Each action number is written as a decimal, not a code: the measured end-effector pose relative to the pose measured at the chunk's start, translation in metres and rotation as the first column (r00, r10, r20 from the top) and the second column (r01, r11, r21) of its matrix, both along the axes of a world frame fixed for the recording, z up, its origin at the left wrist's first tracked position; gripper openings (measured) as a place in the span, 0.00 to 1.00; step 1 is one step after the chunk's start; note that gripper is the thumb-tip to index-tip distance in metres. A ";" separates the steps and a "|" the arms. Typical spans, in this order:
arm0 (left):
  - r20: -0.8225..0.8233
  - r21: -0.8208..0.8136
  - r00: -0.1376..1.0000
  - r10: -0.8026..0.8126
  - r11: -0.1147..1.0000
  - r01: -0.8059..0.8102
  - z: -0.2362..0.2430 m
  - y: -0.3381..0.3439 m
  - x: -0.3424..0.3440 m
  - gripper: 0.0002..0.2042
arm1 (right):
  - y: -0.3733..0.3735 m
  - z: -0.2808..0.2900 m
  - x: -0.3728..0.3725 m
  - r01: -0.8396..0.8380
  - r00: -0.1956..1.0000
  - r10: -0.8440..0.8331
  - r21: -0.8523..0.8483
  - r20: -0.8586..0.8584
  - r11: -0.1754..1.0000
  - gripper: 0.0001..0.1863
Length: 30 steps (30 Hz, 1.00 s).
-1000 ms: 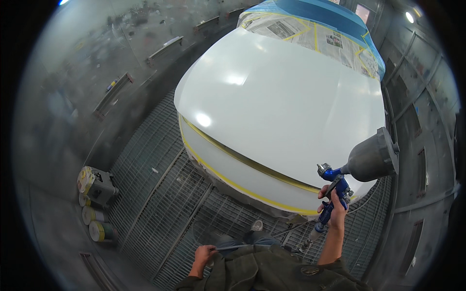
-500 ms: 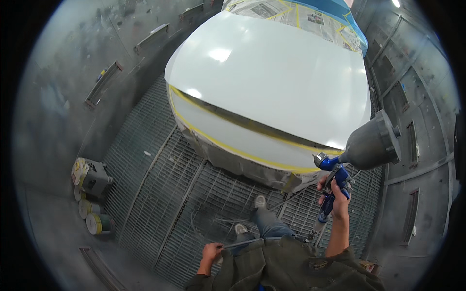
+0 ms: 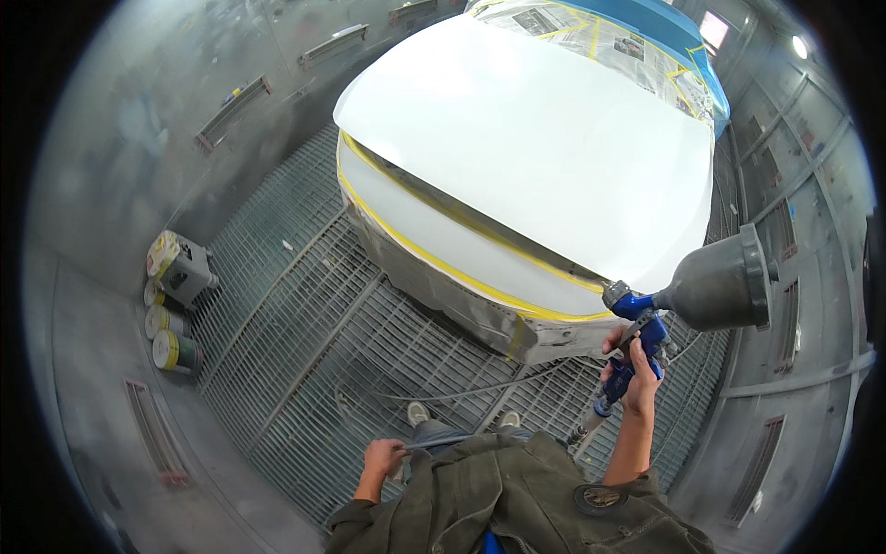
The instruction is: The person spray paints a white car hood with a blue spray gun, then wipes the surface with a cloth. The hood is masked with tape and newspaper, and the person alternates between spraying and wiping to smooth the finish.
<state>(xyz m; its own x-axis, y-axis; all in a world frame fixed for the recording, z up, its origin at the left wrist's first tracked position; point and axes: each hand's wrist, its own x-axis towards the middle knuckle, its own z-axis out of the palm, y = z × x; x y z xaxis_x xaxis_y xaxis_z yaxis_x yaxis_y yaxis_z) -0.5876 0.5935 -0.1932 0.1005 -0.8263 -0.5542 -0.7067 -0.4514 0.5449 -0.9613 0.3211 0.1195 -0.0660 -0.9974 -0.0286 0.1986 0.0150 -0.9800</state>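
Note:
My right hand [image 3: 639,380] is closed around the handle of a spray gun [image 3: 652,334] with a blue body and a dark grey cup [image 3: 715,282] on top. The gun's nozzle points left, in front of the near right corner of a white car hood [image 3: 535,138]; spray, if any, cannot be made out. Low down, my left hand [image 3: 383,456] grips a grey air hose [image 3: 426,444] that runs across my waist. Below the hood, the white bumper [image 3: 434,258] is edged with yellow masking tape, and a dark gap separates the two.
Taped newspaper [image 3: 604,44] and blue sheeting [image 3: 637,18] cover the car's rear part. Several paint cans [image 3: 175,353] and a grey jug-like container [image 3: 189,270] stand by the left wall. Underfoot is metal grating [image 3: 286,305], with a loop of hose [image 3: 480,391] lying on it.
My view has shifted, so the car sits slightly further right. My feet now stand more side by side. Both hands keep their hold on the spray gun and the air hose.

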 end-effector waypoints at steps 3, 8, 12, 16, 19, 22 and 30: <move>0.038 -0.060 0.999 -0.007 0.998 0.009 0.008 -0.002 -0.061 0.12 | -0.004 0.005 -0.051 0.043 0.994 -0.042 0.014 -0.101 0.999 0.20; -0.036 -0.127 0.996 0.080 0.988 -0.084 0.007 0.005 -0.129 0.13 | -0.014 0.012 -0.122 0.032 0.996 -0.027 0.054 -0.080 0.998 0.16; -0.004 -0.179 0.997 0.082 0.980 -0.081 0.039 -0.010 -0.160 0.13 | -0.014 0.018 -0.149 0.035 0.996 -0.028 0.077 -0.083 0.996 0.16; 0.002 -0.147 0.996 0.084 0.986 -0.083 0.059 -0.012 -0.176 0.14 | -0.010 0.018 -0.158 -0.011 0.991 0.023 0.092 -0.130 0.996 0.15; 0.027 -0.085 0.997 0.077 0.994 -0.074 0.061 -0.001 -0.183 0.14 | -0.001 0.015 -0.155 -0.027 0.993 0.040 0.112 -0.112 0.993 0.15; 0.034 -0.034 0.997 0.064 0.997 -0.063 0.063 0.009 -0.187 0.13 | 0.006 0.007 -0.161 -0.032 0.996 0.043 0.131 -0.080 0.991 0.14; 0.079 0.028 0.997 -0.012 1.000 0.010 0.085 0.011 -0.184 0.12 | 0.023 -0.008 -0.175 -0.007 0.999 0.012 0.166 -0.032 0.986 0.15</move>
